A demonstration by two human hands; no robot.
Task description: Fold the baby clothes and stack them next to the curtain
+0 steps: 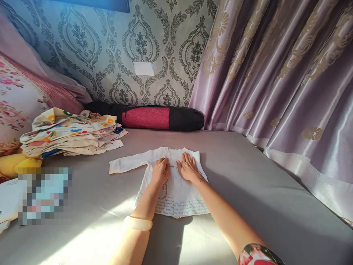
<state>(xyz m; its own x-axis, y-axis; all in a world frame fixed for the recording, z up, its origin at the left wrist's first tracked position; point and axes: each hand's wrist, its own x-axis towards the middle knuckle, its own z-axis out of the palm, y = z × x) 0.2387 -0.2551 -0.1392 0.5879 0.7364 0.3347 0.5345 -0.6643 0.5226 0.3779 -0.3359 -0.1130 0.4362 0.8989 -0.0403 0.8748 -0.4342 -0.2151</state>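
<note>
A small white long-sleeved shirt (190, 200) with printed lettering along its hem and a drawn figure on its front lies spread on the grey bed sheet. One sleeve (129, 162) stretches out to the left; no sleeve shows sticking out on the right side. My left hand (160, 172), with a pale bangle on that arm, has its fingers bent closed on the shirt's upper middle. Flat on the upper right of the shirt rests my right hand (188, 167), its fingers stretched out and holding nothing. The cloth under both palms is hidden.
A pile of folded patterned clothes (71, 132) is at the left, by a floral cushion (13, 106) and a yellow plush item (20, 165). A black and red rolled bag (146, 117) lies along the wall. Purple curtains (264, 73) hang at the right.
</note>
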